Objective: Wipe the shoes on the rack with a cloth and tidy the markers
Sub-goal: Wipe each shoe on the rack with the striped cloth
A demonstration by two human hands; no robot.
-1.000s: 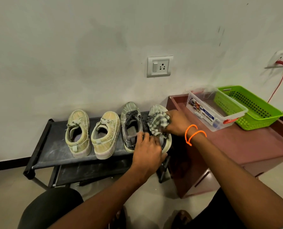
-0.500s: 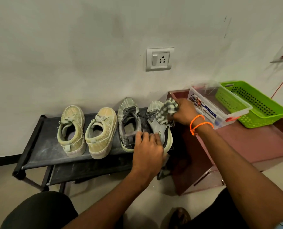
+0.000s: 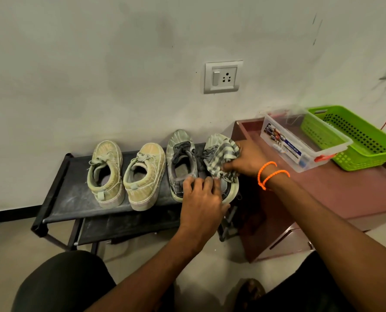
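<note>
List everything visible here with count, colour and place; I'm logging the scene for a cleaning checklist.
Tan canvas shoes: two, left on black fabric shoe rack.
Grey laced shoes: two, right on rack.
Checked grey-white cloth: one, on rightmost shoe.
Clear plastic box: one, on maroon cabinet.
Green perforated basket: one, beside box.
Grey wall socket: one, above the rack.
Left hand: steadying rightmost shoe's heel.
Right hand: orange bands on wrist, grip on cloth.
</note>
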